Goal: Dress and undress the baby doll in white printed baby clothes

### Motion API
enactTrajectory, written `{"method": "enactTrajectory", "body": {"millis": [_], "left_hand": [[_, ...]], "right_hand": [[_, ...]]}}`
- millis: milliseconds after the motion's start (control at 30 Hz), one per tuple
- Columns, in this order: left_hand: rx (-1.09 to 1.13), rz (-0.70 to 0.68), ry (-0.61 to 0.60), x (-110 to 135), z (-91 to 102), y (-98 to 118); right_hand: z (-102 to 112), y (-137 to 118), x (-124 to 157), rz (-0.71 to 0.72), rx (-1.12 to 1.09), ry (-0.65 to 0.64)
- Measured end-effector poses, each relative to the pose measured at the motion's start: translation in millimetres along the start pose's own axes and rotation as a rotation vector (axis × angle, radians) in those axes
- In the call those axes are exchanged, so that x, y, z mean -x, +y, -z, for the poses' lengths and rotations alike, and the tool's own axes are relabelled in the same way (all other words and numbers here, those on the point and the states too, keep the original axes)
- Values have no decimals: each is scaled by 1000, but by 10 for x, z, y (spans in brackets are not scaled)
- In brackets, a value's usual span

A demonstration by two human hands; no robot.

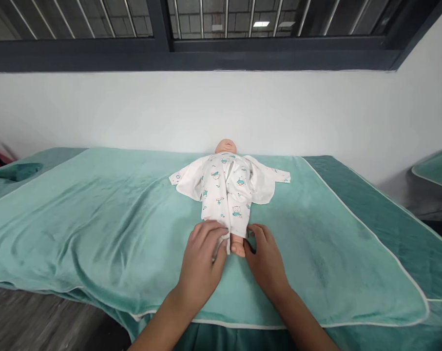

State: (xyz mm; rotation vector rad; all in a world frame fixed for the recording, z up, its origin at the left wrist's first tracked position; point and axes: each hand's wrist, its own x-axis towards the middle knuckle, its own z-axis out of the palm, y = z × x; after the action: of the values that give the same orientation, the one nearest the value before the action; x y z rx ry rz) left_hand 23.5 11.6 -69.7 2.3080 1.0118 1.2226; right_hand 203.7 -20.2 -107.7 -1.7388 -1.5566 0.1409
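Observation:
A baby doll [226, 145] lies on its back, head toward the wall, under white baby clothes [221, 187] with a teal animal print. The sleeves spread out to both sides, and the lower part divides into two legs. One bare foot [238, 246] shows below the right-hand leg; the other foot is hidden. My left hand [205, 256] has its fingers curled on the hem of the left-hand leg, with a bit of cloth at the thumb. Beside the bare foot, my right hand [264, 258] bends its fingers at the other hem, its thumb close to the foot.
A light green blanket [133, 209] with white piping covers a darker green bed sheet [374, 209]. Behind the bed stands a white wall [133, 107] under a dark-framed window [191, 56] with metal bars. Grey floor [30, 317] shows at the lower left.

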Motion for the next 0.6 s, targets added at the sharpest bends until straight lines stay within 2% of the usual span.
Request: {"method": "enactTrajectory", "body": {"millis": [100, 200, 267, 333, 500, 600], "left_hand": [[-145, -45, -139, -207, -81, 41], [-236, -44, -215, -298, -151, 33], [-258, -52, -221, -310, -193, 30], [-277, -54, -205, -315, -236, 40], [-289, -8, -168, -403, -296, 49], [-249, -40, -190, -448, -269, 6]], "right_hand": [[-23, 3, -123, 0, -69, -13], [31, 38, -186, 21, -371, -37], [74, 74, -187, 24, -564, -45], [103, 97, -170, 11, -663, -26], [113, 79, -146, -30, -745, 6], [111, 68, -147, -80, -784, 11]]}}
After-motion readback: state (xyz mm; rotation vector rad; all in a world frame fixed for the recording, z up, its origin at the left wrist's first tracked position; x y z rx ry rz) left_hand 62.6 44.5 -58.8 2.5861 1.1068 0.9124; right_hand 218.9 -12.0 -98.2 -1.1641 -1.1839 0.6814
